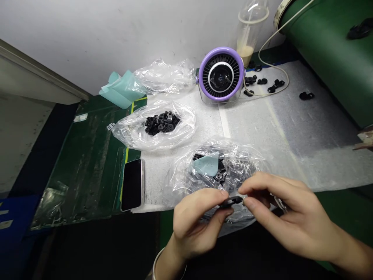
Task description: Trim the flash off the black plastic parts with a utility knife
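Observation:
Between the thumb and index finger of my left hand point(198, 221) is a small, flat black plastic part point(231, 201). My right hand point(288, 210) is at that part's right end, thumb and index finger pinched close together. Something small and pale seems to be at those fingertips, too small to make out. Just behind both hands lies a clear plastic bag point(180, 182) holding black parts, with a light-blue piece of sheet point(206, 165) among them. Farther back, an opened clear bag point(128, 134) holds a heap of small black parts point(162, 123).
A phone point(132, 184) lies on the left of the grey mat point(250, 124). At the back stand a purple fan point(221, 74) and a plastic cup point(247, 39). Loose black parts point(262, 81) lie near a cable point(287, 77). A large green cylinder point(329, 54) is on the right.

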`<state>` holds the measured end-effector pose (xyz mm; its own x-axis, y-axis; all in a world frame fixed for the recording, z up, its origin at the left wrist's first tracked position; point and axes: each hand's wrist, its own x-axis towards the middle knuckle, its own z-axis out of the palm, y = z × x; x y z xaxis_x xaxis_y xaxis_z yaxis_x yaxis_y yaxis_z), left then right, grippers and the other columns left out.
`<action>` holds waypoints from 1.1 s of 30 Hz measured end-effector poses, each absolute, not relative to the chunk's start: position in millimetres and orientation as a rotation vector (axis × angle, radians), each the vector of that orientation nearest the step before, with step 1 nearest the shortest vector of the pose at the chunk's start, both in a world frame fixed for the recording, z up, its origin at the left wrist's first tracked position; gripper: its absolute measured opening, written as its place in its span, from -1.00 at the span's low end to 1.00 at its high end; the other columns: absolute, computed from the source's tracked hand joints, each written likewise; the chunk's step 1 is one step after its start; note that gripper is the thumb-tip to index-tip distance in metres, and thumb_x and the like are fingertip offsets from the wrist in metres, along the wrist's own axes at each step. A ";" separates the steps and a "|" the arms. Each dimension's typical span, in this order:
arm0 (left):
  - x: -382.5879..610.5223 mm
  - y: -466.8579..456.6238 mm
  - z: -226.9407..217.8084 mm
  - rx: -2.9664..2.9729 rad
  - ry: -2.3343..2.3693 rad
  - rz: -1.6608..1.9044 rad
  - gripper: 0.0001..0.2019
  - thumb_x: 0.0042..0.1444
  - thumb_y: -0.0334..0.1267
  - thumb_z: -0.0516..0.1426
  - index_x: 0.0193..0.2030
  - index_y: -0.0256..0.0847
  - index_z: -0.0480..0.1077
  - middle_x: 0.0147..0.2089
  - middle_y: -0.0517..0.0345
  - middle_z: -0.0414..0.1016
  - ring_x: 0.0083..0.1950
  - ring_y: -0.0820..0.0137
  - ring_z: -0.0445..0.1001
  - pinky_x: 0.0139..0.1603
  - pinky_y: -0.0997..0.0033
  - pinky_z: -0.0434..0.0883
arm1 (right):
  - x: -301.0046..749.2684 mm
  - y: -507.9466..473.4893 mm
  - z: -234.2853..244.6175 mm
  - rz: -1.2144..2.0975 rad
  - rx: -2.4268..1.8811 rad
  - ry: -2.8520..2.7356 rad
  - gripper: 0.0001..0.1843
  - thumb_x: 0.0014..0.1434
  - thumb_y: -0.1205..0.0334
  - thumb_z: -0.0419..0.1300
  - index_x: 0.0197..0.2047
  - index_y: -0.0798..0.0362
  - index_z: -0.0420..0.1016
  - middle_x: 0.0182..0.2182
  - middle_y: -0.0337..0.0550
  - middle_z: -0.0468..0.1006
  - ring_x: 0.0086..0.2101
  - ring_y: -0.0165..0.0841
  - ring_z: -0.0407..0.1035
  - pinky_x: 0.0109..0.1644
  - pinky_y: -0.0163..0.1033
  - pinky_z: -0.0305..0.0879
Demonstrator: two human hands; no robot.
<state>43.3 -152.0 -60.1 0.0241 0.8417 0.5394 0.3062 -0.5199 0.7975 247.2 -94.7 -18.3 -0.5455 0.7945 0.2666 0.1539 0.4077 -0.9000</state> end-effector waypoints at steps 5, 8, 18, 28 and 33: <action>42.4 -149.2 -54.2 1.959 1.180 1.479 -0.69 0.18 -0.62 0.23 0.03 -0.32 0.56 -0.09 -0.04 0.70 -0.13 0.32 0.71 -0.13 0.44 0.68 | 244.1 -93.9 -12.6 1.199 -0.677 -1.936 -0.72 0.27 0.57 0.15 -0.05 0.03 0.44 -0.32 -0.29 0.58 -0.35 -0.51 0.50 -0.24 -0.44 0.44; 40.2 -149.3 -51.3 1.955 1.166 1.447 -0.78 0.30 -0.48 0.22 0.06 -0.33 0.56 -0.08 -0.08 0.68 -0.11 0.31 0.70 -0.14 0.42 0.68 | 241.9 -94.9 -10.5 1.174 -0.677 -1.942 -0.74 0.29 0.57 0.14 -0.07 0.04 0.43 -0.36 -0.29 0.56 -0.39 -0.51 0.48 -0.28 -0.44 0.43; 45.7 -153.7 -57.7 1.759 1.141 1.583 -0.69 0.35 -0.47 0.20 0.18 -0.17 0.55 0.01 0.00 0.68 -0.12 0.29 0.70 -0.15 0.30 0.73 | 259.9 -88.4 -23.0 1.720 -0.652 -1.612 -0.80 0.46 0.39 0.05 0.01 -0.12 0.34 -0.21 -0.19 0.53 -0.22 -0.38 0.50 -0.25 -0.40 0.50; 44.7 -150.8 -50.6 1.904 1.186 1.541 -0.76 0.31 -0.53 0.19 0.06 -0.32 0.57 -0.02 -0.05 0.67 -0.05 0.34 0.70 -0.08 0.45 0.68 | 247.1 -94.8 -11.3 1.188 -0.681 -2.061 -0.67 0.38 0.43 0.15 0.15 -0.03 0.34 -0.17 -0.22 0.61 -0.23 -0.42 0.54 -0.13 -0.40 0.49; 50.0 -145.5 -49.6 1.868 1.149 1.485 -0.81 0.32 -0.51 0.18 0.01 -0.32 0.55 -0.11 -0.08 0.67 -0.09 0.31 0.70 -0.09 0.43 0.66 | 236.7 -101.0 -27.9 0.814 -0.577 -2.091 -0.67 0.27 0.59 0.06 0.02 0.09 0.39 -0.43 -0.26 0.48 -0.47 -0.39 0.36 -0.39 -0.25 0.34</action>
